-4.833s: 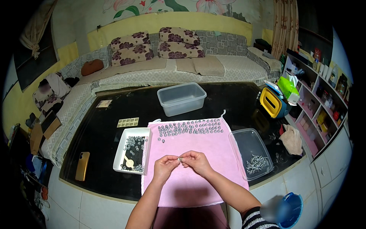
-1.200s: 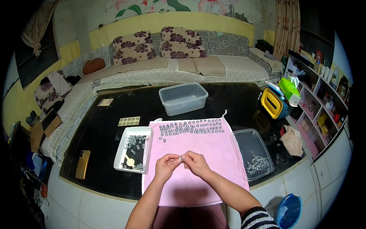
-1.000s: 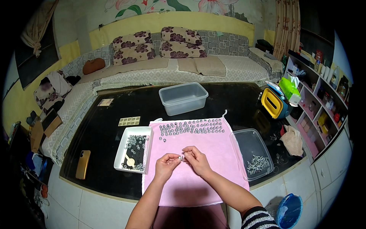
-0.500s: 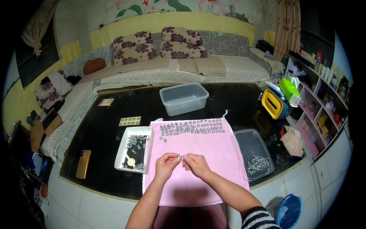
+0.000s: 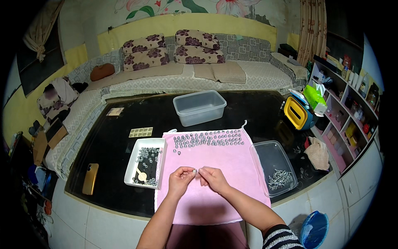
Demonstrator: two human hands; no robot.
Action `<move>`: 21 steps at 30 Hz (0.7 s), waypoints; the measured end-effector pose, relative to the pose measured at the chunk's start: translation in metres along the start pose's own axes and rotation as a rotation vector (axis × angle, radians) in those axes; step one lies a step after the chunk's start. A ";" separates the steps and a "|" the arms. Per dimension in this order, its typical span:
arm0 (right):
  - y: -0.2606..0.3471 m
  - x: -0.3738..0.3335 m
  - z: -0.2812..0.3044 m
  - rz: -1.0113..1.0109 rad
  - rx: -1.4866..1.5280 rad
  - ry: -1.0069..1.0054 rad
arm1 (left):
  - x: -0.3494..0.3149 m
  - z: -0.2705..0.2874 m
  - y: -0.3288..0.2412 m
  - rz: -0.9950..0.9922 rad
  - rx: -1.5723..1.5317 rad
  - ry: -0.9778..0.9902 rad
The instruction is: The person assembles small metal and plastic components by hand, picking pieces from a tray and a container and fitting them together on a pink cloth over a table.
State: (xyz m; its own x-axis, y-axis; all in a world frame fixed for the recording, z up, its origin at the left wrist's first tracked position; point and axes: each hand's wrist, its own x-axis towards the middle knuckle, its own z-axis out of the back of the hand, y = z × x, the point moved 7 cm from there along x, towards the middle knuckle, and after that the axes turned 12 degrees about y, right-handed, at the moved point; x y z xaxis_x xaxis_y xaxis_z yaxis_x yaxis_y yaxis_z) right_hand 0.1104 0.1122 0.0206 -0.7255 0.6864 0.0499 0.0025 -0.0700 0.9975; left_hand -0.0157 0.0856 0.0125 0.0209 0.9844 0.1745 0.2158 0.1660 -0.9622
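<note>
My left hand [image 5: 181, 179] pinches a small silvery metal piece [image 5: 194, 170] between thumb and fingertips, above the pink cloth [image 5: 244, 186]. Close beside it, my right hand [image 5: 213, 178] has its thumb and fingers pressed together; whatever they hold is too small to make out. Several rows of small silvery capped pieces [image 5: 209, 137] stand on the far part of the cloth. To the left, a white box [image 5: 127, 166] contains loose nut-like pieces [image 5: 148, 154] and a cream spoon-shaped thing [image 5: 142, 176]. Silvery bolt-like pieces [image 5: 280, 179] lie heaped in a shallow clear plastic tray [image 5: 269, 152] at right.
Behind the cloth, a clear plastic tub [image 5: 200, 111] stands on the black table [image 5: 112, 145]. A phone [image 5: 91, 179] lies at left, near a sheet of small labels [image 5: 141, 132]. A blue-and-yellow tissue box [image 5: 297, 114] and a beige cloth [image 5: 317, 153] sit at right.
Both hands stay almost in place. A slight gap shows between the right fingertips and the metal piece in my left hand.
</note>
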 end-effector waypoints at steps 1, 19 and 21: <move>-0.001 0.000 0.003 0.020 0.011 -0.031 | 0.000 -0.001 -0.001 0.007 0.022 -0.005; -0.002 0.001 0.000 0.015 0.059 -0.012 | 0.000 0.000 0.000 0.008 0.050 -0.006; 0.001 0.001 0.005 0.067 0.055 -0.107 | 0.000 -0.001 0.000 0.008 0.052 -0.010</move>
State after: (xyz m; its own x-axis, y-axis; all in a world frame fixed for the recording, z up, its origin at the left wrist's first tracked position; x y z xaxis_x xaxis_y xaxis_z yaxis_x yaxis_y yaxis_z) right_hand 0.1131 0.1158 0.0216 -0.6449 0.7549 0.1190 0.0882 -0.0811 0.9928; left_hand -0.0152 0.0855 0.0125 0.0131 0.9863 0.1645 0.1645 0.1602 -0.9733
